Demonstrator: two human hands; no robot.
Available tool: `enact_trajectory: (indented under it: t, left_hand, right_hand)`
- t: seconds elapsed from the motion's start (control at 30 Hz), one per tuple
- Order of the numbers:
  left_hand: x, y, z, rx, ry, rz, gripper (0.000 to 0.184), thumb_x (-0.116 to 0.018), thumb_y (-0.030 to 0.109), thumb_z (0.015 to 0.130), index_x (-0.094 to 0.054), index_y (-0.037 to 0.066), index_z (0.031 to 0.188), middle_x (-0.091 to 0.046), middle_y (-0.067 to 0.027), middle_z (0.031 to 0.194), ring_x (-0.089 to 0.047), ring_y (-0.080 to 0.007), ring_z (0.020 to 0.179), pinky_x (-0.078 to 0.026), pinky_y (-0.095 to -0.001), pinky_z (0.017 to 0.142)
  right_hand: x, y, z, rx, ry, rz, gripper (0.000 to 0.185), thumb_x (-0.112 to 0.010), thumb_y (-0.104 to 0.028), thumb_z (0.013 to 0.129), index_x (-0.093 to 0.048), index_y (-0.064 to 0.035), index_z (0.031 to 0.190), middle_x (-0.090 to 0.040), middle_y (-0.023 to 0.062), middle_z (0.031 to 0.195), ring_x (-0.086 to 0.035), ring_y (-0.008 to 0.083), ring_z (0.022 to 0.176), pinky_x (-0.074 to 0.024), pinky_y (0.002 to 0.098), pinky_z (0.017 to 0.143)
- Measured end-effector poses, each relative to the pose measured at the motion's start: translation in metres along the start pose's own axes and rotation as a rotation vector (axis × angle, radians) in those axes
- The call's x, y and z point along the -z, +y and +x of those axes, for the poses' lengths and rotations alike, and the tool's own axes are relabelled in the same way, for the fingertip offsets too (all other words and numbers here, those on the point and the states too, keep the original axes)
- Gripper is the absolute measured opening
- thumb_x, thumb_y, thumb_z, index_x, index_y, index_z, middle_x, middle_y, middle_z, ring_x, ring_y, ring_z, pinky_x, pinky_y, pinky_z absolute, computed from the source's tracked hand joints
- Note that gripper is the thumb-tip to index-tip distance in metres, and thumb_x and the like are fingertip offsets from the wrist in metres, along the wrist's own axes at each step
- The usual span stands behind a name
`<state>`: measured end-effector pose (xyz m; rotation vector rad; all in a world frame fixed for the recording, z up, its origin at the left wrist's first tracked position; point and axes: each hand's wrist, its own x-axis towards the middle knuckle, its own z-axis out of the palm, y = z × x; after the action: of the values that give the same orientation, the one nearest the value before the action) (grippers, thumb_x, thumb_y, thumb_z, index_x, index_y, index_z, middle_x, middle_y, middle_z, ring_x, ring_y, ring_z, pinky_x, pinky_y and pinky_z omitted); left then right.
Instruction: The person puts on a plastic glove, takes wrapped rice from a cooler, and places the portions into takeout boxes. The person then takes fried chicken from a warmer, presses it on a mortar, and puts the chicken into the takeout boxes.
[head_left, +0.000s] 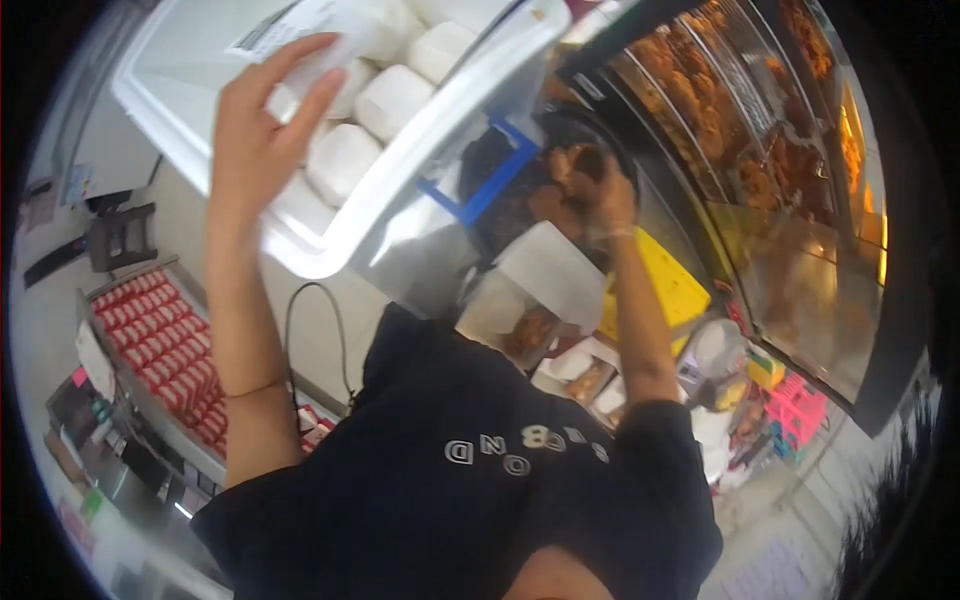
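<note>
My left hand (pixel 262 130) reaches over a large white plastic tub (pixel 322 255). Its thumb and index finger are apart, beside the rounded white bundles (pixel 345 162) that fill the tub. Inside a black round basin (pixel 500 215) at upper right is my right hand (pixel 612 195), its fingers curled at a dark rounded thing (pixel 588 163). What that thing is, I cannot make out. Brown pieces (pixel 553 208) lie in the basin beside this hand. A blue frame-shaped piece (pixel 490 188) shows at the basin's left edge.
A glass display case (pixel 790 300) with browned food stands at the right. Near my right forearm are a yellow block-like object (pixel 655 280), an open white box (pixel 550 270) and a pink basket (pixel 797 408). Red-and-white packs (pixel 160 340) fill a tray at left. A dark cable (pixel 318 290) hangs by my left arm.
</note>
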<state>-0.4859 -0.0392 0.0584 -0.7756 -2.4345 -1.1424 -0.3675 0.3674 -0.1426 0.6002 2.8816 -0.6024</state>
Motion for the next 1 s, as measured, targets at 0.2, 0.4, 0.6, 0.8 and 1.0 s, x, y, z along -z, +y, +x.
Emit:
enact_trajectory:
  t: [0.2,0.4,0.6,0.8,1.0]
  left_hand:
    - [0.002,0.011,-0.004,0.151,-0.1,0.036,0.031,-0.067,0.016,0.091,-0.067,0.002,0.118,-0.07,-0.0135,0.113,-0.063,-0.0195,0.107,-0.044,-0.0304,0.096]
    - [0.001,0.009,-0.004,0.124,-0.097,0.056,0.032,-0.068,0.018,0.091,-0.067,0.001,0.119,-0.07,-0.0139,0.114,-0.064,-0.02,0.107,-0.045,-0.0312,0.096]
    - [0.001,0.009,-0.006,0.152,-0.119,0.044,0.032,-0.067,0.019,0.092,-0.067,0.002,0.119,-0.07,-0.0146,0.114,-0.064,-0.0208,0.108,-0.044,-0.0314,0.097]
    - [-0.001,0.0,0.0,0.007,-0.006,0.028,0.032,-0.07,0.023,0.089,-0.069,0.004,0.114,-0.073,-0.0153,0.1,-0.068,-0.0219,0.091,-0.049,-0.0308,0.083]
    - [0.001,0.007,-0.004,0.101,-0.091,0.054,0.032,-0.07,0.022,0.089,-0.069,0.003,0.114,-0.072,-0.0168,0.102,-0.068,-0.0233,0.094,-0.049,-0.0318,0.085]
  right_hand:
    - [0.078,-0.041,-0.055,-0.036,-0.005,0.393,0.064,-0.075,-0.035,0.083,-0.051,-0.0122,0.138,-0.069,0.0203,0.11,-0.067,0.0351,0.101,-0.0518,0.0392,0.087]
    - [-0.01,-0.003,-0.068,0.089,-0.146,-0.053,0.066,-0.074,-0.032,0.085,-0.045,-0.0225,0.143,-0.07,0.0195,0.107,-0.068,0.0359,0.099,-0.0531,0.0404,0.083]
    - [0.037,-0.036,-0.08,0.123,-0.031,0.294,0.077,-0.074,-0.034,0.085,-0.033,-0.0324,0.15,-0.071,0.0196,0.091,-0.069,0.0388,0.087,-0.0535,0.0428,0.075]
    - [-0.015,-0.004,-0.06,0.207,-0.108,0.042,0.072,-0.072,-0.04,0.083,-0.04,-0.0245,0.146,-0.069,0.0242,0.097,-0.067,0.0411,0.092,-0.0522,0.049,0.08]
    - [0.012,-0.07,-0.07,0.161,-0.076,0.12,0.072,-0.074,-0.033,0.082,-0.041,-0.0177,0.144,-0.069,0.0235,0.1,-0.067,0.0412,0.092,-0.0529,0.048,0.08]
